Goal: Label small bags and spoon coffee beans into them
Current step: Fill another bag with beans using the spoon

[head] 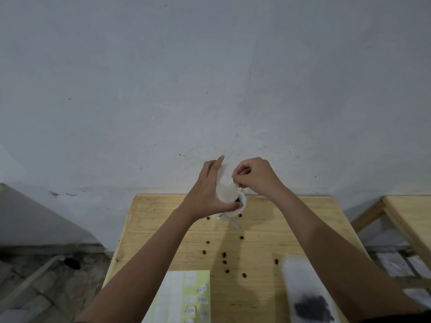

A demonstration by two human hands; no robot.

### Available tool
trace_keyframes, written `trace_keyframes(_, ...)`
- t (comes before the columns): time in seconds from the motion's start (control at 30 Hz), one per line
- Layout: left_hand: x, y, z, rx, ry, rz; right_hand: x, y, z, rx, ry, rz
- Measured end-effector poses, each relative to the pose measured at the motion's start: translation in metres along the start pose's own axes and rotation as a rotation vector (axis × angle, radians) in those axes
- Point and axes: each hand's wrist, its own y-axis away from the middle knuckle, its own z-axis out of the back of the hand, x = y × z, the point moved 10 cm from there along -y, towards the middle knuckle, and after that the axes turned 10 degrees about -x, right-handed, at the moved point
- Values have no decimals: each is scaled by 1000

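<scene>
- Where the wooden table (pixel 261 241) comes nearest the viewer, a label sheet (pixel 177 297) lies at lower centre with a few handwritten labels. To its right lies a clear filled bag (pixel 310 297) with dark beans gathered at its near end.
- Further in, loose coffee beans (pixel 224 254) lie scattered across the middle of the table, apart from one another.
- Beyond them a spoon (pixel 232 222) rests on the table by a white bowl (pixel 243 201); whether the two touch cannot be told.
- Above the bowl, the left hand (pixel 205 194) holds a small bag (pixel 225 190) upright. The fingers are straight and pressed together behind it, and the thumb is clamped across its lower end. The bag looks empty.
- The right hand (pixel 254 176) has its fingers curled, the fingertips pinching the bag's side edge near the top.
- This looks like opening the bag's mouth before filling. To do it well, peel the two layers fully apart and keep the bag over the bowl so that stray beans drop back in. The left hand should brace the mouth open before the right lets go for the spoon.
- Farthest back stands a plain pale wall (pixel 210 78).
</scene>
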Motion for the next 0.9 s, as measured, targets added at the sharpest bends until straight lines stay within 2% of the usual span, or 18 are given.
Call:
trace_keyframes(0.17, 3, -4, 11, -126, -12, -30, 7, 7, 2, -151, 32, 57)
trace_keyframes(0.27, 4, -3, 17, -186, -29, -44, 14, 11, -11, -78, -46, 65)
trace_keyframes(0.43, -4, 4, 16, -161, -55, -140, 13, 16, -37, 122, 71, -3)
trace_keyframes(0.77, -3, 18, 24, -172, -128, -249, 8, 24, -58, 133, 282, -24)
trace_keyframes(0.9, 0, 19, 20, -206, -177, -285, 12, 24, -59, 91, 460, 3)
